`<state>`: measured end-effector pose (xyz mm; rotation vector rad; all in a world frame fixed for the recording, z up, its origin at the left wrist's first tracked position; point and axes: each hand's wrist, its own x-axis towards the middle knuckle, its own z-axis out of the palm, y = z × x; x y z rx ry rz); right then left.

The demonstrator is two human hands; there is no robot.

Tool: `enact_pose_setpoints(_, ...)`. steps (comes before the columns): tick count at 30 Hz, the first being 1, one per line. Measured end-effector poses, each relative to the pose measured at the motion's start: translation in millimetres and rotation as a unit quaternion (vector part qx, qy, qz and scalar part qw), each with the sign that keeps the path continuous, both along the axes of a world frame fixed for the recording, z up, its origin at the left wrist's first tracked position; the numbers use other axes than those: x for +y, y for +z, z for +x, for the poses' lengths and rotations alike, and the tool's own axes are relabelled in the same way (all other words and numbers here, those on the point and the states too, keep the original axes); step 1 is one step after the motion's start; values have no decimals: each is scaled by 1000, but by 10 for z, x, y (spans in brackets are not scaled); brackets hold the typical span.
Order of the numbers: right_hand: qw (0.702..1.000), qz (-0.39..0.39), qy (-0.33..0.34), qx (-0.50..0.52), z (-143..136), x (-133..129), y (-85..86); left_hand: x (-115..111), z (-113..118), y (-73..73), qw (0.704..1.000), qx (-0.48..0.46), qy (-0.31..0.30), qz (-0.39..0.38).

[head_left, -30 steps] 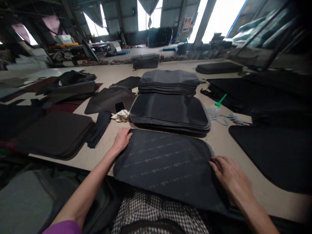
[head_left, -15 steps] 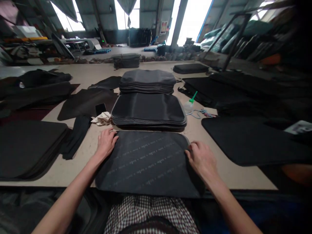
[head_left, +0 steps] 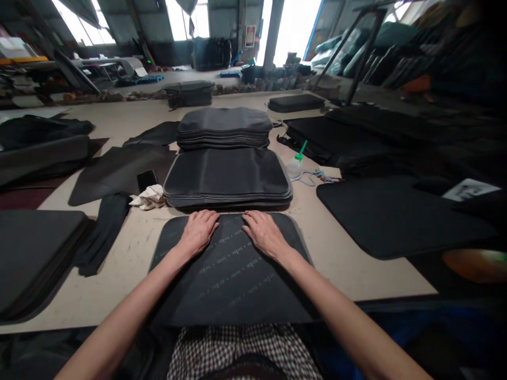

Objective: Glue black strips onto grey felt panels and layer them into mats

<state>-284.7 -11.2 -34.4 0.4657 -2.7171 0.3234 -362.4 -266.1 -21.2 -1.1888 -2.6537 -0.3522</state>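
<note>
In front of me a dark grey panel (head_left: 225, 285) with rounded corners and rows of pale printed lettering lies flat at the table's near edge. My left hand (head_left: 199, 230) rests palm down on its far part, left of the middle, fingers stretched toward the far edge. My right hand (head_left: 263, 232) lies the same way right of the middle, its fingers extended too. A gap of bare panel separates the two hands. Just beyond the fingertips stands a stack of black rounded panels (head_left: 227, 177), with another stack (head_left: 224, 124) behind it.
Left are a crumpled cloth (head_left: 149, 197), a phone (head_left: 146, 180), a dark fabric strip (head_left: 103, 229) and a panel pile (head_left: 35, 253). Right are a green-tipped squeeze bottle (head_left: 296, 163), cord (head_left: 311, 175) and a large dark panel (head_left: 396, 216). The beige table (head_left: 376, 279) ends near my waist.
Both hands have moved inward from the panel's left and right side edges onto its far part. The fingers have straightened out. The view has shifted slightly to the right.
</note>
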Motion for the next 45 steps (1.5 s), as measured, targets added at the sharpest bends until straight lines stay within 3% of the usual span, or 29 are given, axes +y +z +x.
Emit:
enact_pose_setpoints(7, 1000, -9, -26, -2, 3, -35, -53, 51, -62, -109, 999, 7, 22, 25)
enact_pose_setpoints(17, 999, -25, -32, 5, 23, -45, -83, 4, 8, -99, 998, 16, 0, 56)
enact_pose_setpoints(30, 999, -7, -38, 28, 66, -84, -46, 13, 21, -141, 999, 47, -3, 14)
enact_pose_setpoints(37, 1000, 21, 20, -1, 64, -81, -54, 33, 107, -79, 999, -9, -45, -4)
enact_pose_setpoints(41, 1000, 23, 1, -19, 72, -100, -40, 32, 214, -102, 995, -27, -83, -47)
enact_pose_setpoints(45, 998, 27, -49, -32, 157, -237, -6, 28, 238, -177, 995, -22, -82, -60)
